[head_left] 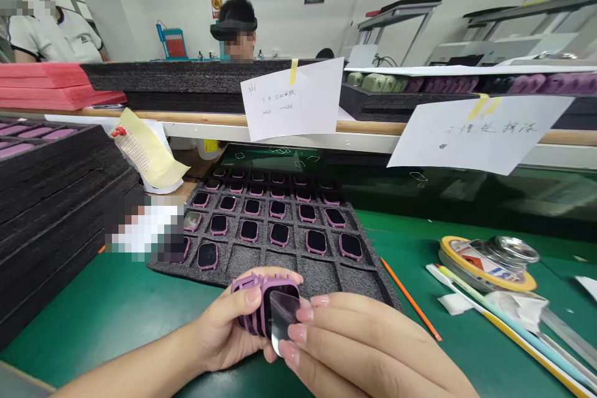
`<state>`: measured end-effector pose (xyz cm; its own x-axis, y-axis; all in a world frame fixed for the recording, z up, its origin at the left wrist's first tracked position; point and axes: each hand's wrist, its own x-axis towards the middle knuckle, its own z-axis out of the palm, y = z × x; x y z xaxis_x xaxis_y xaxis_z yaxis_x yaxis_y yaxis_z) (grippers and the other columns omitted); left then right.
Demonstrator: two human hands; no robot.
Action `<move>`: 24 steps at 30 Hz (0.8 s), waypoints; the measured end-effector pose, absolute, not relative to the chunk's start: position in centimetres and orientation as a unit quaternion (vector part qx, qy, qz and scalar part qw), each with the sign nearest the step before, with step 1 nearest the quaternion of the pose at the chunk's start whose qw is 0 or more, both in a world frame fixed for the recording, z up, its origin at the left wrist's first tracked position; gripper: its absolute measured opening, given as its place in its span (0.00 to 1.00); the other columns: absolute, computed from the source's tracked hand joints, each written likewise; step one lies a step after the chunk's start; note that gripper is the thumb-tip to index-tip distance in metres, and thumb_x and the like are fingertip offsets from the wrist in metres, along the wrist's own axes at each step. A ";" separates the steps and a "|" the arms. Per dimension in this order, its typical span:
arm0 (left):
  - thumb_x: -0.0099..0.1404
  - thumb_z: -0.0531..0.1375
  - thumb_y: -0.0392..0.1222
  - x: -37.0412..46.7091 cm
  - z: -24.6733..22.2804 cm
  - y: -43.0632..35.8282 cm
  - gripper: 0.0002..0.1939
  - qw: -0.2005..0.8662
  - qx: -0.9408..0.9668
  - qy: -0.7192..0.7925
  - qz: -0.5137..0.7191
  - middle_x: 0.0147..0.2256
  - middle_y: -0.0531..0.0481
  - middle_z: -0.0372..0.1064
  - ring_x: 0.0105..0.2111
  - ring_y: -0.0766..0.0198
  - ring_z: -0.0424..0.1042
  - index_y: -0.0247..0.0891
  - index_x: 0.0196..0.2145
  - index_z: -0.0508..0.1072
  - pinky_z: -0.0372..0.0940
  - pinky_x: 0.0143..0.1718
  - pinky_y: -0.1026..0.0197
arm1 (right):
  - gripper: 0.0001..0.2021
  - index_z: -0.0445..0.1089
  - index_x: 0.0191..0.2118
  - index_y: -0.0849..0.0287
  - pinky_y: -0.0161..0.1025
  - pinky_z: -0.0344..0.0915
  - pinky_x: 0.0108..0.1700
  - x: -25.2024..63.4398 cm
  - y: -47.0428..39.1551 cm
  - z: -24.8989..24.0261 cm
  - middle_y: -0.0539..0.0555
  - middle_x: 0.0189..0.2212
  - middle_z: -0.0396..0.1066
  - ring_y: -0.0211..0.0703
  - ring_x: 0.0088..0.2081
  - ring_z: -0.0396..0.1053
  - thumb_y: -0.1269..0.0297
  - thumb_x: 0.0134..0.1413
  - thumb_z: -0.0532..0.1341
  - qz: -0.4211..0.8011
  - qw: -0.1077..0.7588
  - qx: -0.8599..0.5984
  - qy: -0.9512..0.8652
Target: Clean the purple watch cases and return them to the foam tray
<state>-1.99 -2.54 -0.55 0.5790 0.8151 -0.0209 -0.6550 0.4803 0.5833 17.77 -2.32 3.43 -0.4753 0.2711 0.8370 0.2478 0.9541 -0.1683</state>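
Note:
My left hand is closed round a small stack of purple-framed smartwatches, held upright above the near edge of a black foam tray. The front watch faces right, its dark screen turned toward my other hand. With bunched fingertips, my right hand pinches a clear film along its right edge. The film stands at a slant in front of that screen; whether it still touches the glass I cannot tell. In the foam tray behind, rows of similar watches lie screen up in square compartments.
On the right lie an orange stick, a yellow tape roll with a metal lid-like object, and toothbrushes. Foam trays are stacked at left. A shelf edge with paper notes crosses behind. Two people are beyond it.

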 end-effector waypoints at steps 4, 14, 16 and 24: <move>0.59 0.71 0.49 -2.0 -0.5 -2.7 0.20 0.841 0.271 0.167 0.436 0.34 0.48 0.77 0.27 0.69 0.75 0.40 0.47 0.81 0.70 0.29 0.70 | 0.12 0.80 0.37 0.53 0.27 0.66 0.61 16.9 -1.6 2.8 0.43 0.33 0.82 0.35 0.36 0.80 0.73 0.66 0.60 -0.084 0.517 -0.128 -0.842; 0.60 0.71 0.49 -1.4 -0.8 -2.5 0.20 0.827 0.273 0.168 0.462 0.33 0.49 0.77 0.26 0.70 0.75 0.41 0.47 0.78 0.63 0.21 0.75 | 0.14 0.71 0.53 0.62 0.42 0.72 0.41 17.3 -1.2 3.6 0.53 0.33 0.79 0.42 0.34 0.74 0.66 0.63 0.65 0.014 0.421 -0.195 -0.886; 0.57 0.73 0.48 -1.3 -0.9 -2.5 0.21 0.818 0.279 0.193 0.464 0.33 0.48 0.77 0.31 0.67 0.77 0.41 0.47 0.77 0.65 0.25 0.74 | 0.23 0.66 0.59 0.63 0.41 0.71 0.36 17.1 -1.0 3.1 0.54 0.33 0.76 0.43 0.33 0.71 0.60 0.62 0.66 0.052 0.409 -0.226 -0.882; 0.53 0.75 0.48 -1.1 -1.0 -2.6 0.18 0.822 0.211 0.241 0.471 0.30 0.51 0.73 0.26 0.71 0.70 0.39 0.39 0.78 0.59 0.21 0.75 | 0.30 0.63 0.57 0.56 0.40 0.71 0.47 16.8 -0.4 2.9 0.53 0.44 0.77 0.41 0.40 0.74 0.72 0.49 0.71 0.207 0.458 -0.204 -0.840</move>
